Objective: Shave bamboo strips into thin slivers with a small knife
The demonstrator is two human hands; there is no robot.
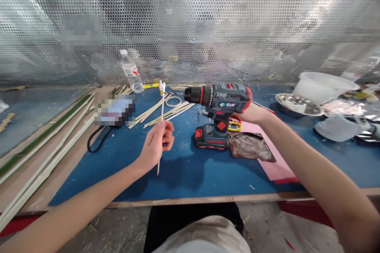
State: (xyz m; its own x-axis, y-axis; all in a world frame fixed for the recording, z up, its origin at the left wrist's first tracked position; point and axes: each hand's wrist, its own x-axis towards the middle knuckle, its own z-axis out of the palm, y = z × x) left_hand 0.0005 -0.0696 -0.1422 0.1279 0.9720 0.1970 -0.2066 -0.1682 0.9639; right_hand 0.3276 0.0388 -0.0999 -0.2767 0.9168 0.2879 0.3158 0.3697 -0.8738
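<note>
Left hand [156, 145] pinches thin bamboo stick [162, 106] upright; right hand [253, 113] apparently wraps cordless drill [219, 98]; bamboo strips [166, 112] lie loose on worktop [184, 174].

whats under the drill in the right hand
Below the cordless drill in the right hand, a red-and-black battery pack sits on the blue mat, with scissors with yellow and red handles beside it. The mat directly beneath the pack is hidden.
</note>
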